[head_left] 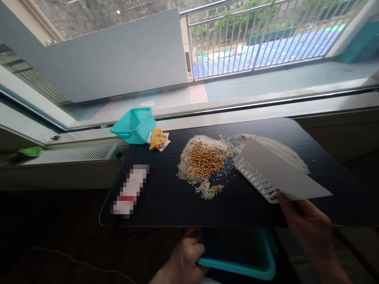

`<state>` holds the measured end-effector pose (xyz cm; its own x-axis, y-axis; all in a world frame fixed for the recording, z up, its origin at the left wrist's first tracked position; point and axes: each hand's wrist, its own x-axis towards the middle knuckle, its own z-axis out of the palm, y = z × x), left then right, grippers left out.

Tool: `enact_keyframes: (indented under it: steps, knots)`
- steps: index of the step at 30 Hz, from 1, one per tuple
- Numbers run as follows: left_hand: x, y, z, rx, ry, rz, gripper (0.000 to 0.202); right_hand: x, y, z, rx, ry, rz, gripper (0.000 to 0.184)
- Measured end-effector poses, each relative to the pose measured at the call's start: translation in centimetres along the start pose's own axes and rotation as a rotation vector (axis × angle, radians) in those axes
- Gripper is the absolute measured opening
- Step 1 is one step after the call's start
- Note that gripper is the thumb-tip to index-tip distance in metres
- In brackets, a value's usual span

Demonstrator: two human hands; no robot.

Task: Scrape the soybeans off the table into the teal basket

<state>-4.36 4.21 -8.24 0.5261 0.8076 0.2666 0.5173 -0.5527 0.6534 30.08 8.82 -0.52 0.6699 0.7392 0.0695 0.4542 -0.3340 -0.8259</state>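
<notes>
My right hand (314,223) is closed on the near edge of a white plastic sheet with a row of slots (275,167), tilted above the table. The sheet partly hides a spread of white rice (288,152). To its left lies a heap of rice with yellow soybeans (207,159) on top, and a small tail of grains trails toward me. Below the table's front edge, my left hand (188,252) is closed on the rim of a teal plastic basin (237,268). The basin's inside is too dark to make out.
A teal tub (134,124) stands at the table's far left corner, beside a crumpled yellow cloth (159,139) on white paper. A blurred pink-and-white packet (132,191) lies on the left of the black table (166,205). Behind is a window; a radiator (77,154) stands left.
</notes>
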Motion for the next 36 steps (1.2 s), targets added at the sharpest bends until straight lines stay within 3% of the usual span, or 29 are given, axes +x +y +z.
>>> enact_keyframes:
  steps: [5, 10, 14, 16, 21, 25, 28, 31, 36]
  knots:
    - [1.7, 3.4, -0.2, 0.081, 0.07, -0.008, 0.024, 0.5, -0.4, -0.1, 0.057, -0.052, -0.001, 0.045]
    - [2.2, 7.4, 0.4, 0.159, 0.144, -0.021, 0.03, 1.1, -0.7, -0.4, 0.186, -0.211, 0.007, 0.041]
    - [1.6, 8.8, 1.0, 0.089, 0.166, -0.044, 0.034, 2.2, -1.1, -1.4, 0.272, -0.255, -0.009, 0.036]
    - [1.0, 8.6, 1.1, 0.042, 0.194, -0.08, 0.032, 3.0, -1.6, -1.9, 0.241, -0.218, -0.003, 0.037]
    - [0.2, 6.1, 0.6, 0.0, 0.2, 0.035, 0.025, 4.2, -3.5, -1.3, 0.179, -0.166, -0.107, 0.037]
    - [0.6, 3.4, -0.6, -0.012, 0.168, 0.07, 0.029, 3.1, -4.5, 0.1, 0.162, -0.122, -0.151, 0.032]
    - [0.8, 2.2, -1.5, -0.004, 0.054, 0.042, 0.03, 1.5, -4.9, 0.0, 0.159, -0.107, -0.132, 0.031]
    - [0.3, 2.0, -1.7, -0.013, 0.028, 0.025, 0.03, -0.2, -5.5, -0.9, 0.156, -0.072, -0.103, 0.033]
    - [-1.1, 3.3, -1.1, 0.059, 0.063, -0.078, 0.029, -1.7, -5.9, -1.1, 0.175, -0.028, -0.057, 0.036]
